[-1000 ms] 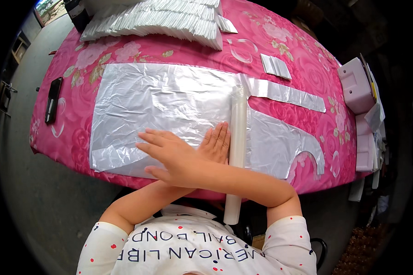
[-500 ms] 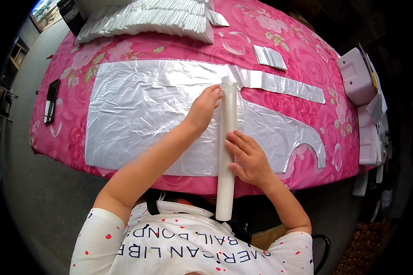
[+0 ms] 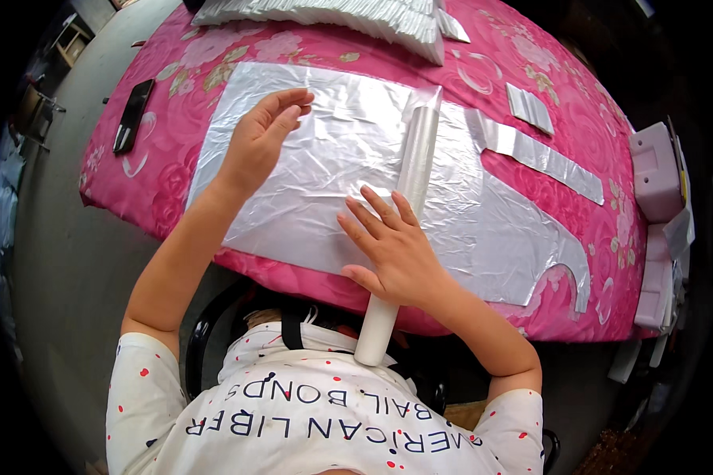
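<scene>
A thin, silvery-white plastic sheet [image 3: 333, 150] lies wrinkled on the table, cut with curved openings and strap-like ends on its right. Across it runs a translucent white roll [image 3: 421, 158], its near end tilted past the table edge toward my body. Loose clear film [image 3: 429, 96] stands up at the roll's far end. My right hand [image 3: 396, 249] rests over the roll, fingers spread and flat. Above the sheet's left part is my left hand [image 3: 265, 138], thumb and fingertips drawn close together. Whether clear film is between them is too faint to make out.
The table has a pink flowered cloth [image 3: 154, 206]. A black phone [image 3: 134, 116] lies at its left. Stacks of folded white packets [image 3: 348, 16] fill the far side, with a small folded bundle [image 3: 529, 108] further right. Pale pink foam boxes [image 3: 656, 174] stand at the right edge.
My left hand has moved left, away from the roll's far end. My right hand's fingers have spread over the roll, which now slants more. The whole view has shifted.
</scene>
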### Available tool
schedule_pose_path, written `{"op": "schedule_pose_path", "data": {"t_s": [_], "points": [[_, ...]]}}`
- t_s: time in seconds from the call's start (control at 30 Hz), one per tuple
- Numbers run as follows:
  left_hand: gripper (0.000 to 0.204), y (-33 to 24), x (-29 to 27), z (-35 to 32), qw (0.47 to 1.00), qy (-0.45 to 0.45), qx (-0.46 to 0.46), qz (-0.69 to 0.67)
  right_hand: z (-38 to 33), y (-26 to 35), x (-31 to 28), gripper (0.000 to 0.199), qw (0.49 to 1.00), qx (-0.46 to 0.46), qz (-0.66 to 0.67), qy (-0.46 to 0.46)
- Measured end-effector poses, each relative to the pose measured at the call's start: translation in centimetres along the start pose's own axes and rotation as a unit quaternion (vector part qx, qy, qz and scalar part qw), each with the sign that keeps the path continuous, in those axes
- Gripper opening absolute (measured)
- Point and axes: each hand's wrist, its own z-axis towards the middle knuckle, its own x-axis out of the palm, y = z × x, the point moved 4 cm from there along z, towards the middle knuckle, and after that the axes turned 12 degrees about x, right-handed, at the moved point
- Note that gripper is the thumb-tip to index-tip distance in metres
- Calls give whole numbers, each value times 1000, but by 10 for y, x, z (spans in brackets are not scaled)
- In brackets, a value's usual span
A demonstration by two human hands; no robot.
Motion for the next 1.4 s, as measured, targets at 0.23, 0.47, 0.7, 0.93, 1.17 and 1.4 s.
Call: {"op": "schedule_pose_path", "data": {"t_s": [0.23,0.47,0.7,0.93,1.17,1.4], "points": [[31,-20,-165,-123,975,-188,-34,111,37,72,-16,38,944,-213,250,35],[31,-17,-170,-214,961,-204,-131,131,54,6,3,41,993,-106,52,-3],[32,-27,-131,-214,977,-153,-115,91,117,55,32,51,984,-175,-24,35],[74,-40,-84,-195,880,46,-207,424,177,117,87,44,994,-106,16,-35],[71,-32,-73,-211,966,-51,-252,-18,162,111,88,76,882,95,433,-158],[47,-50,-42,-198,921,-34,-188,-338,131,105,68,101,582,36,784,215]]}}
